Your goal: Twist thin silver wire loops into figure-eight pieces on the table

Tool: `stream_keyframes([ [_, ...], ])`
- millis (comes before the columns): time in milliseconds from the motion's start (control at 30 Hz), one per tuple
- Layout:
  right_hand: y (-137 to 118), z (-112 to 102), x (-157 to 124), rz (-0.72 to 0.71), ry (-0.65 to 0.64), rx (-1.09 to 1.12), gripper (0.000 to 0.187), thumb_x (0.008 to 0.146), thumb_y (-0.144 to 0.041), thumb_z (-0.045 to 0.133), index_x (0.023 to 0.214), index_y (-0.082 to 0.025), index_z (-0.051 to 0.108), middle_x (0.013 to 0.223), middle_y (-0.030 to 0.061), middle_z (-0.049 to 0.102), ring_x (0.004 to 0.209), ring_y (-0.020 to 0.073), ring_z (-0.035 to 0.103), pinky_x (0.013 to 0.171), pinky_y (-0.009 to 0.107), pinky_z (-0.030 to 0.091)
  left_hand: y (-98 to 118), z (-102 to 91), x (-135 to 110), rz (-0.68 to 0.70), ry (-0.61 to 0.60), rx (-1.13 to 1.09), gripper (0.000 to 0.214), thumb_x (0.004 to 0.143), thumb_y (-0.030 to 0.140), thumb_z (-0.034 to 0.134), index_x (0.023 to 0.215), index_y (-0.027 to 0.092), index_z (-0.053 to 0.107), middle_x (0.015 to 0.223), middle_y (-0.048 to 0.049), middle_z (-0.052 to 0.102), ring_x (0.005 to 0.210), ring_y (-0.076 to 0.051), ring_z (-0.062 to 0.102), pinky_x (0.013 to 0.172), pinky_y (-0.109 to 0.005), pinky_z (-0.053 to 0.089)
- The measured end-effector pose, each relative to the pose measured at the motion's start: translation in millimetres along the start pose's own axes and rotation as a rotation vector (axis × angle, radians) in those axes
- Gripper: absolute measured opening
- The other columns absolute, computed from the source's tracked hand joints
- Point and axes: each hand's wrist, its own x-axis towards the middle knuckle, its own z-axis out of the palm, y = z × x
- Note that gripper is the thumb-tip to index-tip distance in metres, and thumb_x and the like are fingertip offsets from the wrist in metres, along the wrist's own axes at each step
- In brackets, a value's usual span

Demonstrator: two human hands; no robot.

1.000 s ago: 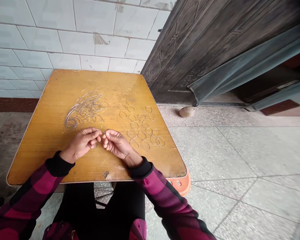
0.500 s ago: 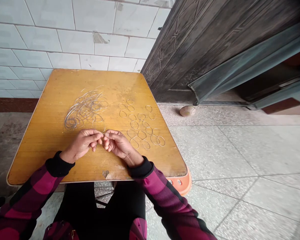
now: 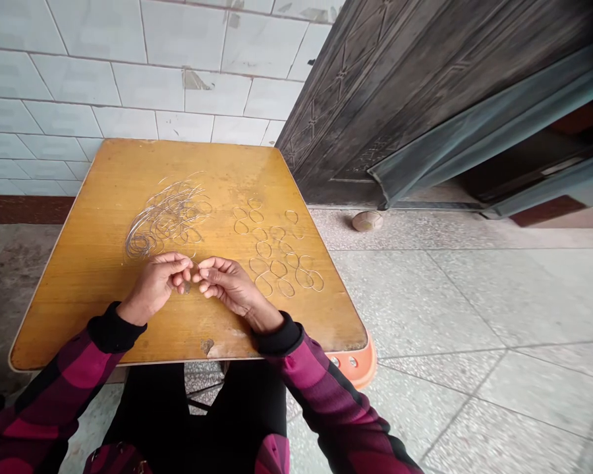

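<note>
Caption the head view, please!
Left hand and right hand meet over a wooden table, by tangled wire and wire loops.

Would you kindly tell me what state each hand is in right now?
Left hand: closed, apparently pinching thin wire.
Right hand: half-closed; whether it holds anything cannot be told.

A wire tangle point(image 3: 165, 217) lies left of wire loops point(image 3: 263, 249) on the tabletop point(image 3: 227, 171).

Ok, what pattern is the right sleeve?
The sleeve is magenta and black check, best in the head view.
</note>
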Motion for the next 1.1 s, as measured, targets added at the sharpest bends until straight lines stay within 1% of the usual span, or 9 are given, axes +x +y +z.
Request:
stream_keyframes([
  [100, 5.0, -0.3, 0.9, -0.072, -0.006, -0.066, 0.028, 0.069, -0.026, 0.081, 0.09, -0.015, 0.066, 0.08, -0.0008, 0.071, 0.06, 0.0051, 0.065, 0.058, 0.015, 0.056, 1.4, -1.5, 0.2, 0.027, 0.047, -0.051, 0.015, 0.068, 0.024, 0.071, 0.067, 0.011, 0.064, 0.053, 0.0009, 0.055, 0.044, -0.006, 0.045, 0.04, -0.018, 0.037],
  [167, 11.3, -0.4, 1.8, -0.208, 0.006, -0.159, 0.034, 0.068, -0.026, 0.081, 0.097, -0.019, 0.065, 0.08, -0.0016, 0.07, 0.065, 0.0076, 0.066, 0.061, 0.019, 0.057, 1.7, -1.8, 0.0, 0.026, 0.062, -0.095, 0.014, 0.068, 0.022, 0.071, 0.066, 0.011, 0.063, 0.054, 0.0018, 0.055, 0.043, -0.005, 0.041, 0.04, -0.017, 0.036],
  [267, 20.1, 0.0, 1.3, -0.42, 0.072, -0.41, 0.046, 0.067, -0.023, 0.082, 0.109, -0.023, 0.062, 0.085, -0.0008, 0.068, 0.075, 0.0117, 0.066, 0.069, 0.024, 0.056, 0.0, -1.4, -0.1, 0.025, 0.055, -0.127, 0.015, 0.069, 0.023, 0.07, 0.065, 0.011, 0.061, 0.054, 0.0028, 0.053, 0.043, -0.004, 0.039, 0.041, -0.017, 0.035],
  [333, 22.5, 0.3, -0.3, -0.474, 0.121, -0.573, 0.049, 0.068, -0.023, 0.081, 0.113, -0.024, 0.062, 0.087, 0.0004, 0.067, 0.078, 0.0134, 0.066, 0.073, 0.027, 0.055, -1.8, -1.0, -0.2, 0.027, 0.02, -0.119, 0.017, 0.071, 0.024, 0.07, 0.064, 0.011, 0.06, 0.054, 0.0027, 0.052, 0.044, -0.004, 0.039, 0.042, -0.017, 0.035],
  [467, 21.3, 0.8, -2.7, -0.508, 0.121, -0.678, 0.039, 0.075, -0.026, 0.077, 0.111, -0.023, 0.062, 0.084, 0.0009, 0.066, 0.078, 0.0144, 0.066, 0.072, 0.027, 0.054, -3.4, 0.1, -1.5, 0.021, -0.038, -0.088, 0.018, 0.074, 0.025, 0.068, 0.064, 0.011, 0.061, 0.057, 0.0012, 0.055, 0.044, -0.005, 0.041, 0.043, -0.018, 0.035],
  [600, 20.5, 1.1, -1.4, -0.534, 0.009, -0.592, 0.032, 0.078, -0.025, 0.074, 0.106, -0.022, 0.059, 0.083, -0.0005, 0.067, 0.077, 0.0135, 0.068, 0.073, 0.027, 0.054, -2.5, 0.9, -3.6, 0.02, -0.048, -0.059, 0.018, 0.074, 0.024, 0.067, 0.063, 0.011, 0.06, 0.057, 0.0003, 0.056, 0.044, -0.005, 0.043, 0.043, -0.019, 0.035],
  [700, 19.9, 1.4, -0.4, -0.502, -0.042, -0.513, 0.03, 0.079, -0.027, 0.073, 0.104, -0.022, 0.057, 0.081, -0.0015, 0.067, 0.075, 0.0136, 0.069, 0.074, 0.029, 0.055, -2.0, 1.3, -4.7, 0.028, -0.05, -0.058, 0.018, 0.074, 0.023, 0.067, 0.063, 0.011, 0.061, 0.056, 0.0006, 0.056, 0.044, -0.006, 0.044, 0.043, -0.019, 0.035],
  [800, 18.1, 1.4, -0.3, -0.475, -0.046, -0.502, 0.03, 0.079, -0.027, 0.074, 0.103, -0.022, 0.057, 0.077, -0.0023, 0.068, 0.073, 0.0138, 0.069, 0.074, 0.029, 0.055, -1.8, 1.8, -5.1, 0.038, -0.046, -0.059, 0.018, 0.074, 0.023, 0.067, 0.063, 0.012, 0.061, 0.055, 0.0008, 0.056, 0.044, -0.006, 0.044, 0.043, -0.019, 0.036],
  [1100, 19.5, 2.8, 0.0, -0.482, -0.023, -0.505, 0.029, 0.079, -0.028, 0.073, 0.104, -0.022, 0.058, 0.075, -0.0028, 0.069, 0.069, 0.0126, 0.067, 0.071, 0.027, 0.053, -2.1, 1.2, -4.6, 0.048, -0.021, -0.028, 0.016, 0.074, 0.026, 0.068, 0.067, 0.012, 0.064, 0.055, 0.0001, 0.057, 0.044, -0.007, 0.046, 0.041, -0.019, 0.036],
])
